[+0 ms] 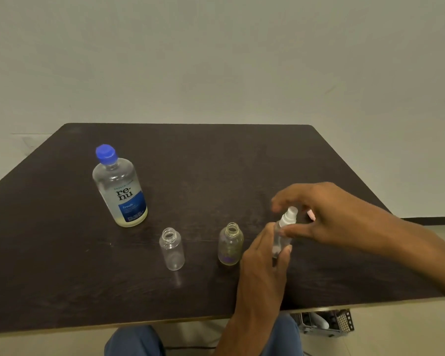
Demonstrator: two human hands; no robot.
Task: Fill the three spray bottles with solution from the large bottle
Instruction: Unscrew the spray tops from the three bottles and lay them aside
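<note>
The large bottle point(121, 190) with a blue cap and a blue label stands at the left of the dark table point(216, 160). Two small clear bottles stand uncapped near the front: one point(172, 249) in the middle, one point(230, 244) with a yellowish tint to its right. My left hand point(263, 255) grips the body of a third small bottle point(280, 240), which carries a white spray head point(288, 217). My right hand point(326, 214) is over that spray head, fingers curled round it and thumb against its base.
A pale wall rises behind the table. A metal perforated basket point(326, 322) sits on the floor under the table's front right edge. My knees in blue trousers point(136, 341) show below the front edge.
</note>
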